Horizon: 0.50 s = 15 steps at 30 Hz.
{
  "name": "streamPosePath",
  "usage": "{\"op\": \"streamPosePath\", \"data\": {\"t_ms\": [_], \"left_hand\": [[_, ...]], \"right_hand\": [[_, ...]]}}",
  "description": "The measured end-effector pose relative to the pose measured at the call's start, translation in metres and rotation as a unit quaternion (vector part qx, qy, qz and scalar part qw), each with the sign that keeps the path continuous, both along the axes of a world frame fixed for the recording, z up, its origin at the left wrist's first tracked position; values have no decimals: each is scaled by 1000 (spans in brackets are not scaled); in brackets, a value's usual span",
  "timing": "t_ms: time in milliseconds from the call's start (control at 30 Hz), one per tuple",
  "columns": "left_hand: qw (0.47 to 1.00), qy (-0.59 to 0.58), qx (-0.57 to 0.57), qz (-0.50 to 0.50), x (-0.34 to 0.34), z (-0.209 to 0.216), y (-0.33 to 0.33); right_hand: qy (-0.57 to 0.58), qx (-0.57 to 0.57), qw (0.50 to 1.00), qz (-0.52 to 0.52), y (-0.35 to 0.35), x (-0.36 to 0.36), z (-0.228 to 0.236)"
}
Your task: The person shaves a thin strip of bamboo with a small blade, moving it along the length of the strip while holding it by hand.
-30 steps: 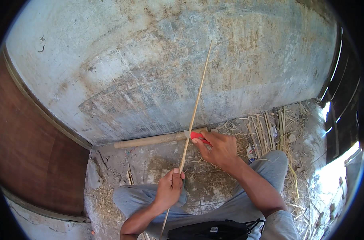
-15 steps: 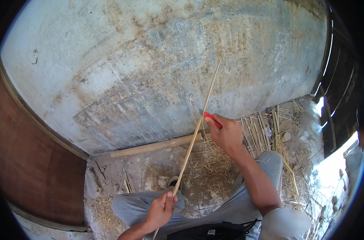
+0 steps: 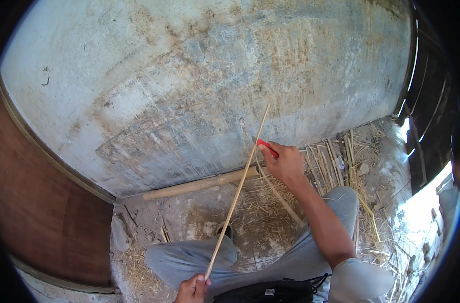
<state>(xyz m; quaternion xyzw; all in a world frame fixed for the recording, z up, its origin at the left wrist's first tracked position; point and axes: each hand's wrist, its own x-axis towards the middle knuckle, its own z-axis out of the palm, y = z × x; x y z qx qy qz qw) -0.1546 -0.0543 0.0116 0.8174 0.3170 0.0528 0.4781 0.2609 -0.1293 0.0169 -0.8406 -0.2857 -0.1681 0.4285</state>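
A long, thin bamboo strip [image 3: 235, 199] slants up from my lap toward the wall. Its lower end is held in my closed left hand [image 3: 192, 289], low in the view above my lap. My right hand [image 3: 286, 164] is wrapped around a red-handled knife [image 3: 268, 148], thumb near the front of the handle. The front of the knife meets the strip in its upper part; the small blade is hard to make out against the wall.
A thick bamboo pole [image 3: 199, 186] lies along the foot of the stained wall [image 3: 214, 91]. Pale shavings [image 3: 262, 202] cover the floor between my legs. Several bamboo sticks [image 3: 328, 164] lie at the right. A black bag [image 3: 252, 292] rests on my lap; a brown panel [image 3: 48, 202] stands left.
My left hand has drawn the strip down and toward me, so its far tip sits lower. The right hand with the knife has stayed nearly in place.
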Motion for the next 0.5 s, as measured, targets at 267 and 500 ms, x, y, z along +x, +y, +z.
{"op": "streamPosePath", "data": {"t_ms": [267, 500], "left_hand": [[1000, 18, -3, 16, -37, 4, -9], [999, 12, 52, -4, -70, 8, -15]], "right_hand": [[4, 9, 1000, -5, 8, 8, -19], [61, -20, 997, -37, 4, 20, -17]]}}
